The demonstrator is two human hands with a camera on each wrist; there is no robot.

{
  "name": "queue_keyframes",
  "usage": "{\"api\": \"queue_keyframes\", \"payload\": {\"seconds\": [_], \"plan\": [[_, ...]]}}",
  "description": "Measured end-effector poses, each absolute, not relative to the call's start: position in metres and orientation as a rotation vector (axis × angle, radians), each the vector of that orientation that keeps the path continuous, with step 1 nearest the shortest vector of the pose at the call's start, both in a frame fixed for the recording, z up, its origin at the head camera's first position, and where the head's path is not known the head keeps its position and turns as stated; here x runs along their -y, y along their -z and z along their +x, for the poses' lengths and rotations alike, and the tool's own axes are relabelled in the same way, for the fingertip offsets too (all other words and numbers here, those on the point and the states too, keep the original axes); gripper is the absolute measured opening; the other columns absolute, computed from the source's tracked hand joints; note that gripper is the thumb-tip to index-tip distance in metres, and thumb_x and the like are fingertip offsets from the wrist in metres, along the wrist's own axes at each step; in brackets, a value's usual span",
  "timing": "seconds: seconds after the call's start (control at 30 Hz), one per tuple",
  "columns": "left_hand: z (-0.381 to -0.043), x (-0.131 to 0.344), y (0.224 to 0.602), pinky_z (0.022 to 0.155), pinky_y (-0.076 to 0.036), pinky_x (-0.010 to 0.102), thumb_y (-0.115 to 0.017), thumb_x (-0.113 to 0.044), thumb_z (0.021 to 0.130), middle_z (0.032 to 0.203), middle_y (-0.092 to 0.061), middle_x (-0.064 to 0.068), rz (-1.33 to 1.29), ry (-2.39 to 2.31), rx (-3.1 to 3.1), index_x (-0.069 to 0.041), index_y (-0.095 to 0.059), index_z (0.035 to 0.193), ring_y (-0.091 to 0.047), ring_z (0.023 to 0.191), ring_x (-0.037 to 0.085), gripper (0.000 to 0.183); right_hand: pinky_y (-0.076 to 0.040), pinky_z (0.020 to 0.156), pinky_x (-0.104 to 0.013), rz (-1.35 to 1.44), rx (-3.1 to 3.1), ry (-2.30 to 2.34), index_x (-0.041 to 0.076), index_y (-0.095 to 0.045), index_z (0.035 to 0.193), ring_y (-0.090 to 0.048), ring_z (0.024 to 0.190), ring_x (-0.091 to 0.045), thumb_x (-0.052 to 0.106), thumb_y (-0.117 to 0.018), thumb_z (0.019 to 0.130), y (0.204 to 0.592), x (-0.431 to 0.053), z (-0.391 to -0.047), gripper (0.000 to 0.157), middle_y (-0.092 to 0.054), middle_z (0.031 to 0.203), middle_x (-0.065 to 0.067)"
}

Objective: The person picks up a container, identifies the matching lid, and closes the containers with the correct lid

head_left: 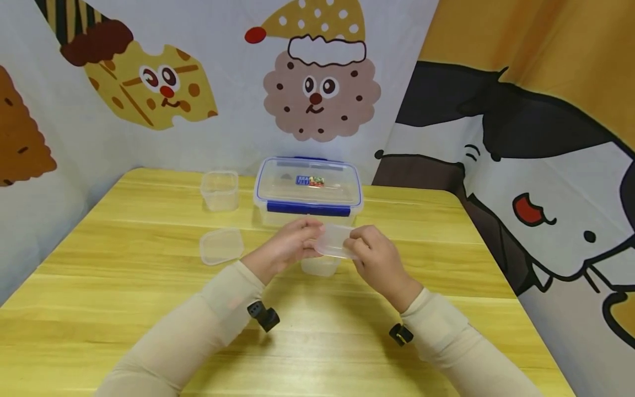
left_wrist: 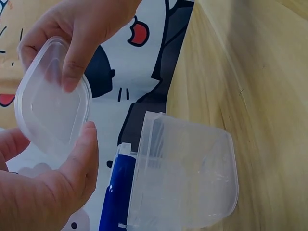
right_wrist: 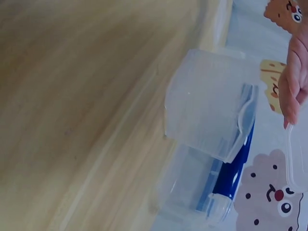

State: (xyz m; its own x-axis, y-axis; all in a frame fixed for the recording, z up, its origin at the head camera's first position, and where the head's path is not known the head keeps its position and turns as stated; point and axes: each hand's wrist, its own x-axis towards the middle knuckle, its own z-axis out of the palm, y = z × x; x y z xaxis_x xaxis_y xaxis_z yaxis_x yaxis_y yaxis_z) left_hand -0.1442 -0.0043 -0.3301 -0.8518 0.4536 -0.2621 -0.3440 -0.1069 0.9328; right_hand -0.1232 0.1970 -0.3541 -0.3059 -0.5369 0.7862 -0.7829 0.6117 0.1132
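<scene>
We see a translucent, whitish rectangular plastic lid with rounded corners (head_left: 333,241) held up off the table, directly between two hands. Its left end sits in the grip of the left hand (head_left: 290,243), its right end in that of the right hand (head_left: 381,258). In the left wrist view we find the right thumb laid flat over the lid's face with fingers behind it, a narrow pinch on the plastic. The left hand holds the lid by its edges, thumb and fingers parted just by the lid's width.

Below the lid, and apart from it, we see a small translucent, open-topped plastic tub (head_left: 320,268) standing on the table; from the head it is partly hidden by the lid. Just beyond, on the far side, stands a large clear rectangular plastic box with a blue-edged lid and a dark blue front clasp (head_left: 308,193). To the left, a second translucent rounded lid (head_left: 221,246) lies flat, and farther back stands another clear plastic tub (head_left: 220,193). All rest on a yellow wood-grain table (head_left: 124,309). We notice cream sleeves (head_left: 213,309) on both arms, and behind the table a white cloth printed with cartoon biscuits and cheese (head_left: 228,82).
</scene>
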Motion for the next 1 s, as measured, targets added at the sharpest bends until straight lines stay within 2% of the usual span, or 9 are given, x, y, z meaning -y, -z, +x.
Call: {"api": "queue_keyframes", "payload": {"seconds": [0.13,0.27,0.53,0.8,1.0], "plan": [[-0.145,0.001,0.331,0.085,-0.047,0.033,-0.047,-0.011,0.092,0.123,-0.047,0.018,0.090,-1.986,-1.672,0.001,-0.036,0.129,-0.053,0.100,0.022,0.041,-0.051,0.060,-0.032,1.078,2.020,-0.359,0.006,-0.056,0.084,-0.053,0.074,-0.023,0.009,-0.041,0.092,0.357,-0.194,-0.122,0.018,-0.053,0.084,-0.008],[-0.146,0.001,0.333,0.087,-0.046,0.034,-0.047,-0.009,0.091,0.124,-0.045,0.019,0.086,-1.974,-1.686,0.002,-0.034,0.131,-0.051,0.103,0.024,0.043,-0.051,0.062,-0.031,1.093,2.032,-0.363,0.006,-0.056,0.084,-0.053,0.075,-0.023,0.008,-0.041,0.092,0.360,-0.193,-0.122,0.018,-0.053,0.085,-0.008],[-0.152,0.004,0.334,0.082,-0.047,0.031,-0.054,-0.005,0.085,0.121,-0.048,0.016,0.029,-1.958,-1.740,-0.003,-0.041,0.126,-0.052,0.095,0.022,0.043,-0.050,0.062,-0.032,1.091,1.994,-0.391,0.005,-0.057,0.082,-0.053,0.075,-0.023,0.000,-0.050,0.085,0.362,-0.192,-0.125,0.009,-0.052,0.084,-0.008],[-0.150,0.005,0.331,0.066,-0.047,0.022,-0.051,-0.001,0.087,0.109,-0.052,0.015,0.038,-1.989,-1.696,-0.002,-0.039,0.128,-0.053,0.080,0.016,0.043,-0.051,0.066,-0.033,1.083,1.962,-0.397,0.006,-0.059,0.082,-0.054,0.076,-0.024,-0.003,-0.047,0.080,0.367,-0.193,-0.127,0.015,-0.055,0.085,-0.008],[-0.149,0.007,0.330,0.067,-0.049,0.021,-0.047,0.005,0.088,0.105,-0.052,0.015,0.045,-2.044,-1.651,0.001,-0.034,0.131,-0.056,0.076,0.014,0.045,-0.050,0.068,-0.034,1.071,1.944,-0.400,0.006,-0.059,0.083,-0.054,0.078,-0.025,-0.001,-0.044,0.080,0.371,-0.192,-0.129,0.017,-0.056,0.085,-0.008]]}}
